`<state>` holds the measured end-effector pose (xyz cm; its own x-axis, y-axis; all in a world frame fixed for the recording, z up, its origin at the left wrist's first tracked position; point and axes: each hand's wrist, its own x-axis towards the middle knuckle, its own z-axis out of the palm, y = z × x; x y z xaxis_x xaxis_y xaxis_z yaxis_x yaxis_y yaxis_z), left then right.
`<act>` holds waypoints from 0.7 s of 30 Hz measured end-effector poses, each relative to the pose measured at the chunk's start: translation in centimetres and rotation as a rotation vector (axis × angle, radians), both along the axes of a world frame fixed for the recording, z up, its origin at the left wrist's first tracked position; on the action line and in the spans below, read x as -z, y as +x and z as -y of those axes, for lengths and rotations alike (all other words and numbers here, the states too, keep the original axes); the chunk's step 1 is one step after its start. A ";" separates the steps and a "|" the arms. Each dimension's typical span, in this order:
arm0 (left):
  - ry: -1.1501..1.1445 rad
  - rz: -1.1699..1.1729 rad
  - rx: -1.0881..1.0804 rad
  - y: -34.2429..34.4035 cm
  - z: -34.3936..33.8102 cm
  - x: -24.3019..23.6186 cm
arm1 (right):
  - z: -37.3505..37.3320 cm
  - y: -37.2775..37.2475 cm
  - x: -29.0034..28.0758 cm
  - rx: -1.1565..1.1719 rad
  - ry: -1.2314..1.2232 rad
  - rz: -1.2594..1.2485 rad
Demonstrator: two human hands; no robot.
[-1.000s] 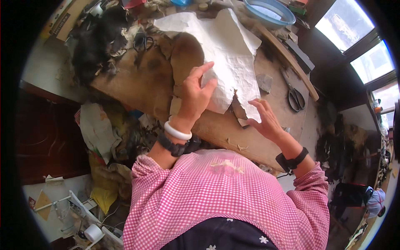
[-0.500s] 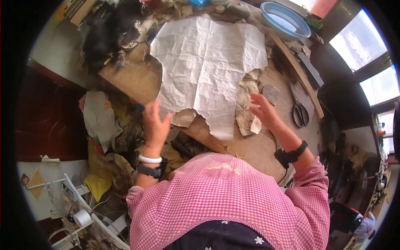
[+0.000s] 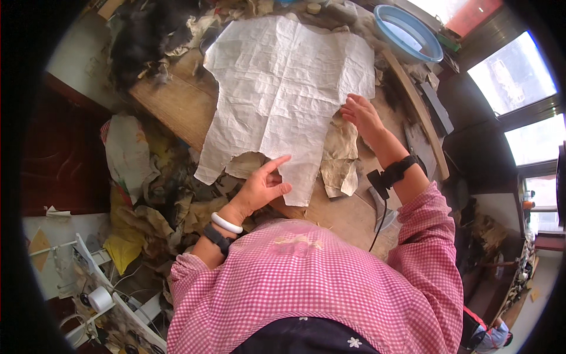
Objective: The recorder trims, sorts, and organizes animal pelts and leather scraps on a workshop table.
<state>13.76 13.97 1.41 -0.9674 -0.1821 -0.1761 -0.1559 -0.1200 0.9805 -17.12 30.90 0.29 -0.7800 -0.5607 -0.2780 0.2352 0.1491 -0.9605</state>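
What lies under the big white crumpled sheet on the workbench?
Under the white sheet the wooden workbench shows around it, with tan scraps poking out beside the right hand. Anything beneath its middle is covered.

Bright daylight from blown-out windows (image 3: 519, 82) at right — sharp centre, fisheye bending, black rim.

paper sheet (image 3: 283, 94) on table (image 3: 177, 106), basin (image 3: 407, 38) behind

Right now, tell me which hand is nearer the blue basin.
Right. The right hand rests at the right edge of the pale sheet, just below-left of the blue basin. The left hand is at the sheet's near edge, farther from it.
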 end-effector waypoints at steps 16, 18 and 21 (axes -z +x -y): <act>0.119 -0.106 -0.408 8.0 6.5 -7.7 | -1.3 5.6 -6.7 0.343 -0.432 -0.190; 0.110 -0.236 -0.450 9.5 7.5 -7.6 | -3.0 8.2 -9.7 0.271 -0.400 -0.432; 0.236 -0.356 -0.420 10.7 8.9 -8.1 | -5.2 11.2 -14.1 0.278 -0.354 -0.699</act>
